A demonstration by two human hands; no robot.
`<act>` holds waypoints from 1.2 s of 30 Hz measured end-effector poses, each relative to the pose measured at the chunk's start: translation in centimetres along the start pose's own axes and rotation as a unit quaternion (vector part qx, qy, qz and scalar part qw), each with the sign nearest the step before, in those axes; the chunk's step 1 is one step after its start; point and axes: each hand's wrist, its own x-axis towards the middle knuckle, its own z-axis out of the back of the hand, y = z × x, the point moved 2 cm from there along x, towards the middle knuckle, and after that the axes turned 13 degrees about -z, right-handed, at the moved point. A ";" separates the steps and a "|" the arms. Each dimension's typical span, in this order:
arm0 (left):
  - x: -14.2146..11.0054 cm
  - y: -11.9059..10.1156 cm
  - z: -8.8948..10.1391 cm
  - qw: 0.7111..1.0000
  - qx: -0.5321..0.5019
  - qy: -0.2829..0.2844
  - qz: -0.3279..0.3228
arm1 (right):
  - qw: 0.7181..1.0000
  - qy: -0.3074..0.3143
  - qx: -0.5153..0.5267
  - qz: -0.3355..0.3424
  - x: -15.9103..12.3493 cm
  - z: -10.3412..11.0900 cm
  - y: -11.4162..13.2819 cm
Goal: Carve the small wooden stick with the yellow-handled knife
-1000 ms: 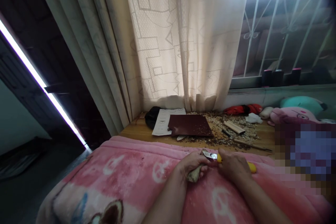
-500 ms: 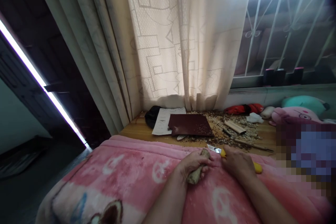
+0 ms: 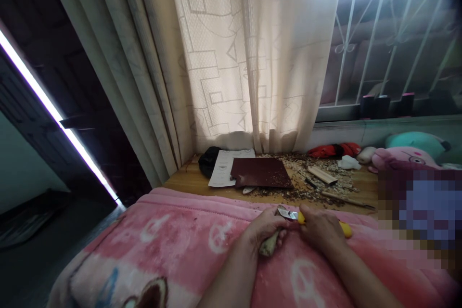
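Note:
My left hand (image 3: 265, 227) grips a pale, rough piece of carved wood (image 3: 269, 245), and its upper end is hidden in my fingers. My right hand (image 3: 320, 228) is wrapped around a yellow-handled utility knife (image 3: 344, 229). The knife's bare steel blade (image 3: 288, 213) reaches across to my left hand, right at its fingers. Where the edge meets the wood is hidden. Both hands rest just above a pink fleece blanket (image 3: 202, 245).
Beyond the blanket, a wooden surface (image 3: 187, 178) holds scattered wood shavings (image 3: 303, 192), a dark red abrasive sheet (image 3: 260, 173), papers (image 3: 227, 168), a black bag (image 3: 209, 161), a wooden strip (image 3: 322, 174) and a long thin tool (image 3: 346, 199). Stuffed toys (image 3: 406, 158) sit to the right.
Since half a second ago, the knife blade has moved left, back to my left hand, and the wood has tilted down, with less of it showing. The hands now match their position of one second ago.

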 end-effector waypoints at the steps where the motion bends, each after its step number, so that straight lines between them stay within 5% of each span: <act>1: 0.0 0.0 0.0 1.000 0.001 0.000 0.000 | 1.000 0.002 0.000 -0.001 0.1 -0.1 0.0; 16: 0.4 0.6 0.8 0.999 -0.017 0.032 -0.008 | 0.999 0.044 -0.004 -0.024 0.3 0.0 0.1; 25: -0.4 -0.2 0.9 0.998 -0.050 0.030 -0.001 | 0.995 0.026 -0.010 -0.094 1.6 0.1 -1.6; 36: 0.4 1.1 1.3 0.998 -0.043 0.055 -0.008 | 1.000 0.021 0.009 0.007 0.4 0.3 -0.2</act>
